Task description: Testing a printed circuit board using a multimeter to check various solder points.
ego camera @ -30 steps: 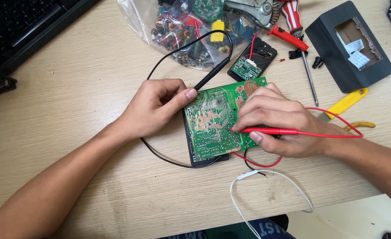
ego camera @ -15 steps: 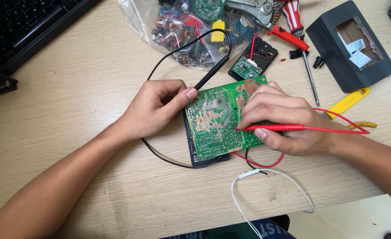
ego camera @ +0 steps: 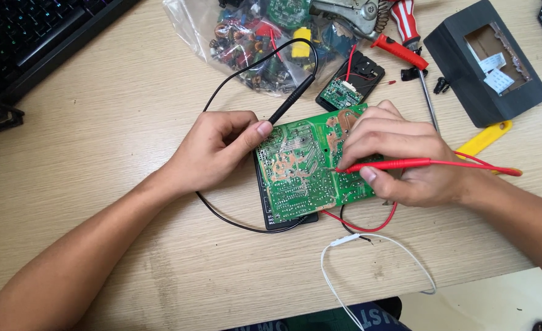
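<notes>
A green circuit board (ego camera: 301,175) lies solder side up on a black meter body (ego camera: 282,219) in the middle of the wooden desk (ego camera: 111,122). My left hand (ego camera: 219,147) pinches a black test probe (ego camera: 290,100) and presses its tip onto the board's upper left corner. My right hand (ego camera: 400,156) grips a red test probe (ego camera: 406,164), its tip touching the board near the centre. The black lead (ego camera: 222,217) loops around my left wrist, and the red lead (ego camera: 369,227) curls under my right hand.
A clear bag of electronic parts (ego camera: 252,43) sits at the top. Beside it lie a small green board (ego camera: 343,92), red-handled pliers (ego camera: 400,30), a screwdriver (ego camera: 429,98), a black plastic housing (ego camera: 485,61) and a yellow tool (ego camera: 482,140). A keyboard (ego camera: 32,37) fills the top left. A white wire (ego camera: 357,245) trails off the front edge.
My right hand has slid the red probe's tip a little up the board. My left hand and the black probe have stayed in place.
</notes>
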